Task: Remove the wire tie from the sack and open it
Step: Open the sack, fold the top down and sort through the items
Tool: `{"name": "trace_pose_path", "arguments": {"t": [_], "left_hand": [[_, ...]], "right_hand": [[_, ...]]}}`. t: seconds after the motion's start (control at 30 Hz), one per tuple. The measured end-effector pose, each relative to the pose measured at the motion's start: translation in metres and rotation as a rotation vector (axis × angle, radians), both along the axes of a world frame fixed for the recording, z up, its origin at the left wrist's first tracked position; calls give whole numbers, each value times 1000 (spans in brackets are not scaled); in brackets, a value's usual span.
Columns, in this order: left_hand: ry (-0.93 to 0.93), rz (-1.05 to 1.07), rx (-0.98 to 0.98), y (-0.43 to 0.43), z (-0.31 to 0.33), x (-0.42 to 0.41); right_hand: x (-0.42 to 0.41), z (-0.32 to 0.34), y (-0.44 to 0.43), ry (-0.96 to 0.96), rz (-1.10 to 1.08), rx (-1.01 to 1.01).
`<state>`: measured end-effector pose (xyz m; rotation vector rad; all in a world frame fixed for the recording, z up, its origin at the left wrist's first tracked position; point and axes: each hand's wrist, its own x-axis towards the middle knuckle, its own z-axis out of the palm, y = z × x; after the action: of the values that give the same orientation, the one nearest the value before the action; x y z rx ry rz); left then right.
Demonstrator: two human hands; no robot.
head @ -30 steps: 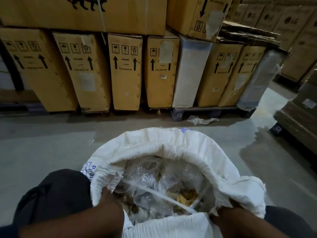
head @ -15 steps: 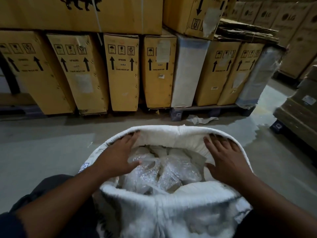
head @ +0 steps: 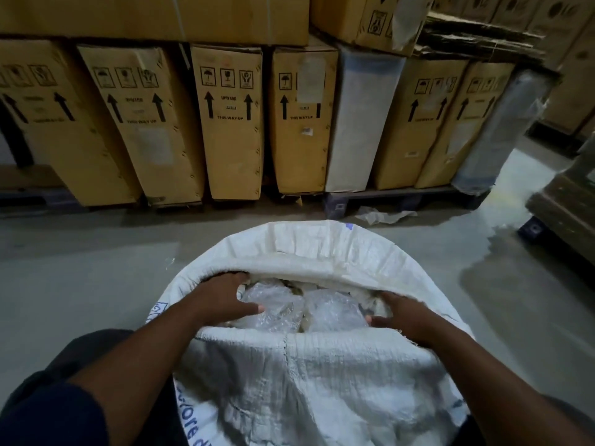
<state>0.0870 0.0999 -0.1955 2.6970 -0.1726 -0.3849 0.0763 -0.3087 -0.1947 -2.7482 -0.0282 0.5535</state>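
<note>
The white woven sack (head: 322,381) stands on the floor in front of me with its mouth open and its top edge rolled down. Clear plastic bags (head: 306,307) fill the inside. My left hand (head: 222,297) is at the left of the mouth, its fingers tucked under the far rolled rim (head: 322,268) and its thumb lying on the plastic. My right hand (head: 402,313) is at the right of the mouth, its fingers curled down inside the sack wall. No wire tie shows anywhere in view.
A row of upright cardboard boxes (head: 231,123) on a dark pallet (head: 386,197) lines the far side, with more stacked on top. A scrap of plastic (head: 383,217) lies on the grey floor (head: 80,278). Another loaded pallet (head: 560,207) stands at the right.
Both hands went from the near rim to the far rim, then pulled back to the mouth's sides with fingers tucked in. The far rim now stands higher and the mouth looks narrower.
</note>
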Motion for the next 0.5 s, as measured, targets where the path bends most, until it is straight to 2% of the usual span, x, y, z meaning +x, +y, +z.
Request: {"name": "trace_pose_path", "arguments": {"t": [0.07,0.17,0.27,0.4,0.5], "left_hand": [[-42,-5,27,-6,6,-3],[-215,-75,147,-20,20,-16],[-310,-179,234,-30,33,-37],[-155,-404,353,-33,31,-75],[48,-502,462,-30,19,-99]], "right_hand": [[-2,10,4,-62,17,-32],[-11,35,15,-238,70,-109],[-36,64,32,-302,195,-40],[-82,83,52,-148,402,68],[-109,88,55,11,396,159]]}}
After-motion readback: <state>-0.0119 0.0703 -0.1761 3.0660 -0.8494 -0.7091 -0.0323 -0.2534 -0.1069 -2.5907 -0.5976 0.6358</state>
